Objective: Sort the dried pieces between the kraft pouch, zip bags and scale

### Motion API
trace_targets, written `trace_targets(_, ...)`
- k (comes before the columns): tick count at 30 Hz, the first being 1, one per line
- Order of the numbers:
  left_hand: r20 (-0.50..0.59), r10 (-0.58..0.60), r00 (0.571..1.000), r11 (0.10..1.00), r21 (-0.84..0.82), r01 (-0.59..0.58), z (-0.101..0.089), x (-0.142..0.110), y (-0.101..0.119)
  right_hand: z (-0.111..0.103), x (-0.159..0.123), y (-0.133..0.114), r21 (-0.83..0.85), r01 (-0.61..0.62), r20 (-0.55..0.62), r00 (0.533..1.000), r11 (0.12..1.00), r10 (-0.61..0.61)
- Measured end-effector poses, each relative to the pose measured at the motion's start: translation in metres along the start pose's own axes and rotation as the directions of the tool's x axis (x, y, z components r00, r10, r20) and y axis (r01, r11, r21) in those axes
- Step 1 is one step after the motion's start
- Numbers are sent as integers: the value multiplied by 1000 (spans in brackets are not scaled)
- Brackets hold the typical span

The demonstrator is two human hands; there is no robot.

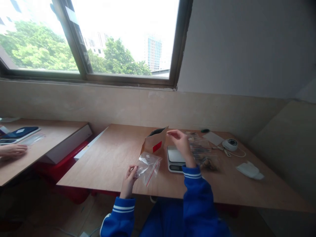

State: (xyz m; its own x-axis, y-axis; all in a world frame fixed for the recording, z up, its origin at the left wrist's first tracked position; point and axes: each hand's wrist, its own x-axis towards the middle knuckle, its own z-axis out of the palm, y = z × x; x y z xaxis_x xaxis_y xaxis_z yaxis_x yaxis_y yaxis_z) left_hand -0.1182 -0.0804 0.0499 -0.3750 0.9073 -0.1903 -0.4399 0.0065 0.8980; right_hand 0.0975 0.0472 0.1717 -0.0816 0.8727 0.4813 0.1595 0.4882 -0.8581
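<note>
The left hand (130, 175) is closed in a pinch on the left side of a clear zip bag (147, 164), near to the front edge of the surface (86, 168). The right hand (178, 140) is raised, with its fingertips brought together beside the upper right corner of a brown paper bag (153, 144); whether they grip this corner or something thin, I cannot tell. The paper bag stands upright, toward the far edge of the surface, and its dark mouth is open at the top. This mouth has its long axis slanting, the right end more toward the far edge. The paper bag lies beyond and to the right of the left hand, and to the left of the right hand, which is the nearer one to it. The clear bag is in front of its lower part, and the red strip of the clear bag slants from the far right toward the front edge. Just to the right of the paper bag is a white scale (174, 154), partly hidden by the right forearm. Farther to the right are clear packets (201, 144), and a white camera (230, 144) is near the far right corner.
</note>
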Motion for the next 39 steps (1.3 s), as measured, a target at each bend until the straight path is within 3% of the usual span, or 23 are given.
trace_targets(3, -1, -11, 1000, 1000, -16, 11, -3, -4, 4, 25, 28, -4, -90, 83, 11, 997, 992, -83)
trace_targets(7, 0, -36, 999, 999, -11, 36, -6, -7, 5, 41, 34, 11, -232, 170, 55, 985, 958, -161)
trace_targets(14, -32, -56, 998, 998, -29, 55, -1, -10, 0, 37, 30, 21, -189, 122, 82, 991, 974, -109)
trace_targets(18, -11, -71, 997, 997, -35, 70, 4, -10, -7, 35, 29, 11, -176, 96, 23, 995, 980, -93)
trace_targets(21, 18, -57, 998, 997, -46, 57, 6, -11, -9, 30, 11, 9, -136, 83, -92, 991, 987, -96)
trace_targets(23, 53, -44, 998, 997, -64, 48, 8, -12, -8, 27, -14, 16, -67, 9, -174, 985, 998, -21)
trace_targets(25, 87, -31, 996, 996, -86, 38, 11, -14, -7, 25, -45, 27, 2, -137, -181, 974, 991, 135)
trace_targets(27, 109, -10, 994, 994, -110, 22, 16, -15, -8, 24, -77, 36, 68, -350, -70, 933, 934, 354)
trace_targets(28, 119, 3, 993, 993, -118, 11, 19, -16, -9, 25, -91, 39, 107, -457, 26, 889, 883, 457)
trace_targets(31, 173, 35, 984, 994, -111, -16, 29, -18, -17, 26, -117, 39, 238, -640, 259, 766, 730, 588)
trace_targets(33, 220, 44, 975, 997, -76, -28, 34, -19, -22, 25, -120, 37, 308, -635, 253, 773, 709, 582)
trace_targets(36, 286, 5, 958, 1000, -2, -4, 34, -18, -24, 18, -113, 34, 372, -553, 93, 822, 746, 562)
trace_targets(39, 309, -47, 950, 998, 64, 28, 28, -16, -18, 8, -108, 35, 419, -498, 13, 839, 759, 543)
